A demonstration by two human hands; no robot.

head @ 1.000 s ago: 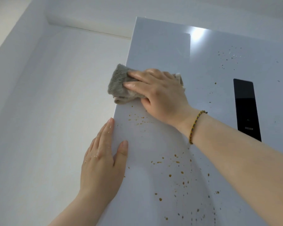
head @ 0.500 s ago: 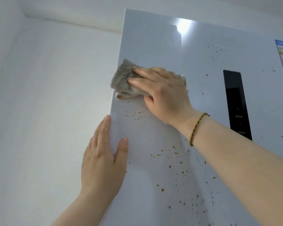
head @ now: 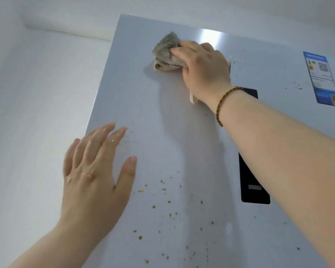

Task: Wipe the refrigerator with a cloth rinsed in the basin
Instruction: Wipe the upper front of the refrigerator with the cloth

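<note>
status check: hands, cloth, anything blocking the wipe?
Right hand presses grey cloth high on fridge door. Left hand open, flat near door's left edge. Yellow specks lower down; nothing blocking.

Grey cloth (head: pixel 165 52), yellow-speckled white refrigerator (head: pixel 159 117)

Nothing is reading clearly here. A blue-bordered label (head: pixel 322 79) is sitting on the fridge door (head: pixel 162 105) at the upper right, showing a QR code, a small coloured energy-style scale and lines of print, all too blurred to make out. A black panel (head: pixel 254 187) lower on the door is carrying a faint grey mark near its bottom, likewise too small to read.
</note>
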